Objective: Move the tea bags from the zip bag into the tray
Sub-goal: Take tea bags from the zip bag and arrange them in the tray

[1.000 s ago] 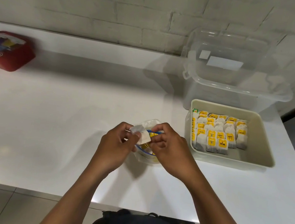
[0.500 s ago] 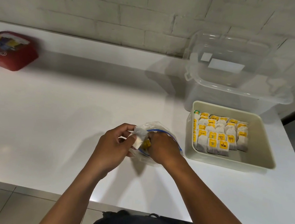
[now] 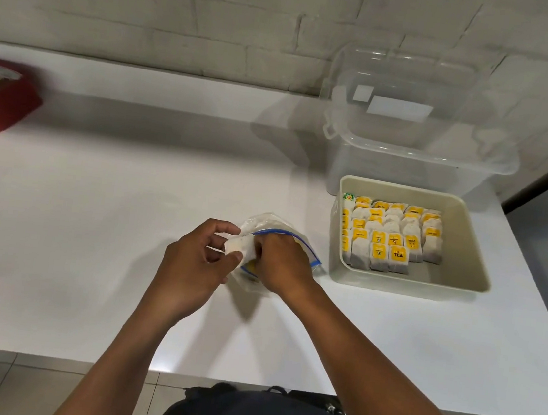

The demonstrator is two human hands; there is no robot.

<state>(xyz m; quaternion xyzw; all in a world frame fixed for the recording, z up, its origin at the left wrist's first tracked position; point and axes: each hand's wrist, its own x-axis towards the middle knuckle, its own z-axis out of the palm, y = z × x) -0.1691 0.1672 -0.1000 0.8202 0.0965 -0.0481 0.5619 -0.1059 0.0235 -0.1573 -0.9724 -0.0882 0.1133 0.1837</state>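
Note:
A clear zip bag [image 3: 265, 225] with a blue zip strip lies on the white counter near the middle. My left hand [image 3: 195, 263] pinches the bag's left edge and a white tea bag [image 3: 239, 246] at its mouth. My right hand [image 3: 281, 263] reaches into the bag's opening; its fingertips are hidden inside. A yellow tea tag [image 3: 250, 267] shows through the plastic below. To the right stands the beige tray [image 3: 469, 238], with several rows of yellow-tagged tea bags [image 3: 390, 235] filling its left and middle part.
A clear plastic bin [image 3: 415, 145] with its lid leaning against the brick wall stands behind the tray. A red box [image 3: 1, 98] sits at the counter's far left. The counter's front edge [image 3: 40, 356] runs just before my body.
My right hand has pushed deeper into the zip bag, and the bag's blue-edged mouth has spread wider to the right. My left hand stays at the bag's left edge.

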